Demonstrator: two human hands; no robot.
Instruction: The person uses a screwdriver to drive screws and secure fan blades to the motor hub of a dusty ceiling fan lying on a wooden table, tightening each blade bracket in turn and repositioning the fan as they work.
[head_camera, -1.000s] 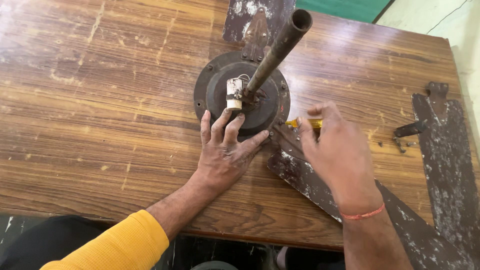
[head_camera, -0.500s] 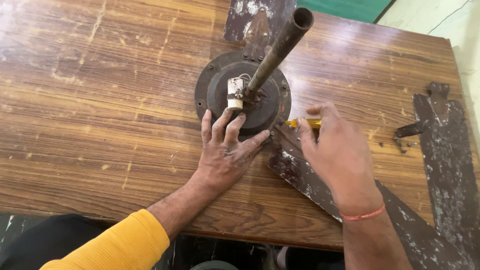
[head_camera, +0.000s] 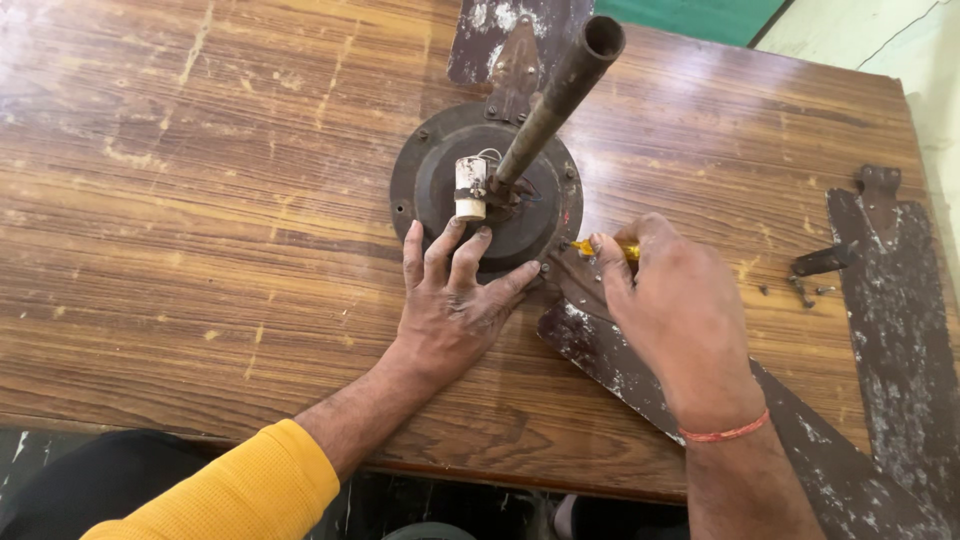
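The left hand (head_camera: 455, 305) is pressing flat, fingers spread, on the fan motor (head_camera: 485, 195) to steady it, while the right hand (head_camera: 675, 310), just beside it, is pinching a yellow screwdriver (head_camera: 600, 249) at the blade (head_camera: 650, 370) joint beneath its fingers.

The person wears a yellow long sleeve (head_camera: 240, 490) with a ribbed cuff on the left arm, dark trousers, and a thin red thread band (head_camera: 725, 433) around the bare right wrist.
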